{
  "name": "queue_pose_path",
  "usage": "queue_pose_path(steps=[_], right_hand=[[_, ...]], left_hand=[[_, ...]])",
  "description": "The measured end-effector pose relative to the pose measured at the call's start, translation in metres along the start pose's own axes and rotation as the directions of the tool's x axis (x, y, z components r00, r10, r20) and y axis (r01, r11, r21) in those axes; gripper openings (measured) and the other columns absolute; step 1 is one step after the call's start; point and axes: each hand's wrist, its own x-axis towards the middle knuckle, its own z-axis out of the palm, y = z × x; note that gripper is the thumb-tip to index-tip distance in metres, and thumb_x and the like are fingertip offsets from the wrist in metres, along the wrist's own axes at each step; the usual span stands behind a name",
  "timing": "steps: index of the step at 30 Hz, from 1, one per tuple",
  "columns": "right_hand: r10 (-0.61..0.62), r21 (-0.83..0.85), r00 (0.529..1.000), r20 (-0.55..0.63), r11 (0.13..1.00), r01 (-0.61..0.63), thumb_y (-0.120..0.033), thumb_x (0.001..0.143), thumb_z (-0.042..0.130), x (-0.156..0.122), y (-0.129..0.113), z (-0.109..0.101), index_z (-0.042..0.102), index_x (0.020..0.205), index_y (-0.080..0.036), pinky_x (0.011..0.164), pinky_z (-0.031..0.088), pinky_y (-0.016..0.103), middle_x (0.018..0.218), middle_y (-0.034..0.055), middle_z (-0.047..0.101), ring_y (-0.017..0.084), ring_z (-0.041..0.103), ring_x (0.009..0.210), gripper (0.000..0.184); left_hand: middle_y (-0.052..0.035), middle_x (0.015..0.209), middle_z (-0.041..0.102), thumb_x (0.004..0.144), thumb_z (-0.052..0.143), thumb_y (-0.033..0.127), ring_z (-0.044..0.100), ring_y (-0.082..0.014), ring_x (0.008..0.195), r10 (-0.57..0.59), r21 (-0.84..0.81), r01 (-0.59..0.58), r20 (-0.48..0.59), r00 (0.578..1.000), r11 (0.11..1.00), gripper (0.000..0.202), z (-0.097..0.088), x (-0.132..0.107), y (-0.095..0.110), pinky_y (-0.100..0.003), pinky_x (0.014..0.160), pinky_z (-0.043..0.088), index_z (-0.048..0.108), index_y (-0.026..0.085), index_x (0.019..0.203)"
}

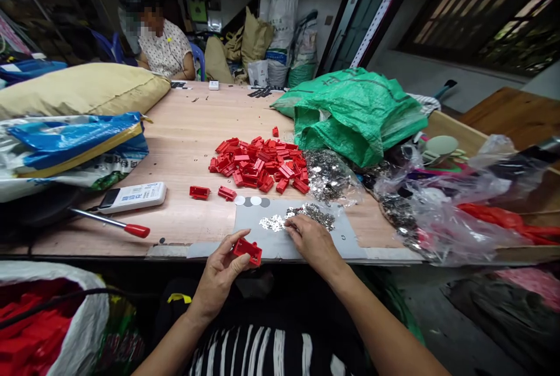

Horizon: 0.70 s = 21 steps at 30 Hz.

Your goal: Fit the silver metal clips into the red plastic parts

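Note:
My left hand (219,277) grips a red plastic housing (248,252) between thumb and fingers, just at the table's front edge, its hollow side facing up. Over the grey sheet (245,220), my right hand (315,242) has its fingertips pinched together at the small metal pieces (273,223); what sits between them is too small to make out. More metal pieces (321,213) lie in a heap behind that hand. Beyond the sheet rises a pile of red housings (258,163). Two single housings (199,192) rest to its left.
A lever with a red grip (136,230) and a white box (133,196) are at the left. Green sack (350,108) and plastic bags (455,207) crowd the right. A white sack of red parts (83,312) stands lower left. Another person (168,52) sits across the table.

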Motion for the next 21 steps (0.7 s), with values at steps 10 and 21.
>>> queue_pose_path(steps=[10, 21], right_hand=[[0.132, -0.144, 0.990, 0.053, 0.982, -0.123, -0.029, 0.088, 0.056, 0.013, -0.029, 0.013, 0.061, 0.090, -0.019, 0.077, 0.043, 0.029, 0.095, 0.0071, 0.065, 0.019, 0.061, 0.090, 0.011], [0.169, -0.084, 0.986, 0.008, 0.982, -0.168, -0.027, 0.089, 0.049, 0.000, -0.031, 0.023, 0.050, 0.107, -0.022, 0.063, 0.045, 0.028, 0.091, 0.0031, 0.068, 0.020, 0.064, 0.079, 0.019]], left_hand=[[-0.0035, 0.102, 0.068, 0.080, 0.067, 0.034, 0.067, -0.0169, 0.087, -0.001, 0.016, 0.002, -0.028, 1.000, 1.000, 0.052, -0.006, 0.003, -0.010, -0.030, 0.086, 0.055, 0.052, 0.022, 0.129], [-0.0014, 0.099, 0.073, 0.070, 0.075, 0.041, 0.070, -0.0166, 0.088, -0.087, 0.093, 0.092, -0.056, 0.995, 0.991, 0.060, 0.004, 0.005, -0.013, -0.017, 0.083, 0.055, 0.057, 0.026, 0.126]])
